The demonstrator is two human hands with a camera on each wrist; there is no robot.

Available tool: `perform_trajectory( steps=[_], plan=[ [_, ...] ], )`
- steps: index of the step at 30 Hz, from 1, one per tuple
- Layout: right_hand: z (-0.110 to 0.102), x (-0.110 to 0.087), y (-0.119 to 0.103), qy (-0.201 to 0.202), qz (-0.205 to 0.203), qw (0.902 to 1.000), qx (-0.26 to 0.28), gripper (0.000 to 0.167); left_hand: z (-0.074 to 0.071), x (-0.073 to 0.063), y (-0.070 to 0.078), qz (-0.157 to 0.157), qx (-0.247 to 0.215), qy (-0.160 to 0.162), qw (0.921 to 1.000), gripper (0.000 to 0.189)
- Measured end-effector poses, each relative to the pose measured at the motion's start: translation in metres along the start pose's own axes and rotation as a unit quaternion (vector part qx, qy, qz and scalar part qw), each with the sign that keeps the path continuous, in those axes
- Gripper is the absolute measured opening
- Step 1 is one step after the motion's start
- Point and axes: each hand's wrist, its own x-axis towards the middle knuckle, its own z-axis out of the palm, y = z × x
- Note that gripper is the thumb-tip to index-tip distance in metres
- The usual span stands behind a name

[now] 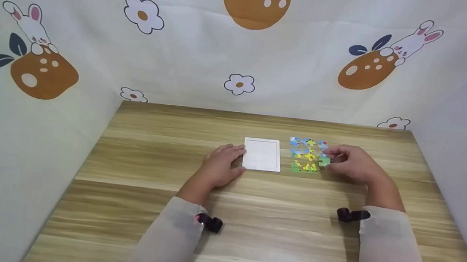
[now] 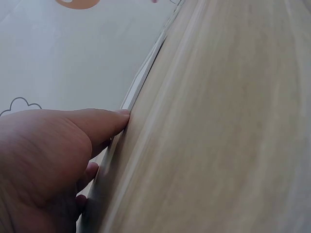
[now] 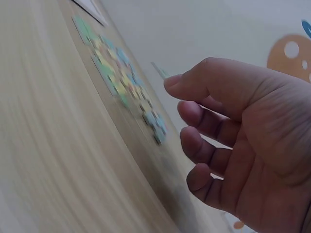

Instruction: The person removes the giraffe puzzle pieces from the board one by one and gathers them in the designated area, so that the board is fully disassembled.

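Observation:
A shallow white square tray (image 1: 261,155) with a raised rim lies flat on the wooden table. My left hand (image 1: 223,165) rests along its left side, fingertips near the top and thumb at the bottom corner. In the left wrist view the extended thumb (image 2: 109,120) touches the tray's edge (image 2: 141,77). Just right of the tray, colourful jigsaw pieces (image 1: 308,155) are laid out in rows. Thumb and index finger of my right hand (image 1: 354,163) pinch a green puzzle piece (image 1: 324,161), raised above the table. The right wrist view shows this piece edge-on, mostly hidden by the thumb.
The wood-grain table (image 1: 284,230) ends at a pale cloth backdrop (image 1: 193,57) printed with rabbits, oranges and flowers, which rises at the back and both sides. A small black camera (image 1: 211,223) is worn on the left sleeve and another camera (image 1: 352,215) on the right.

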Motion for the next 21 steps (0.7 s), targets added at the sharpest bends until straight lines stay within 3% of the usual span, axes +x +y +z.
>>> perform_trajectory(
  steps=[8, 21],
  plan=[
    [-0.001, -0.002, 0.015, -0.026, -0.004, 0.9993, 0.028, 0.047, 0.0, 0.0, -0.001, 0.009, -0.001, 0.003, 1.0, 0.061],
    [0.001, -0.001, 0.017, -0.037, 0.02, 0.9988, 0.026, 0.044, 0.001, 0.001, -0.001, 0.009, 0.004, 0.0, 1.0, 0.061]
  ],
)
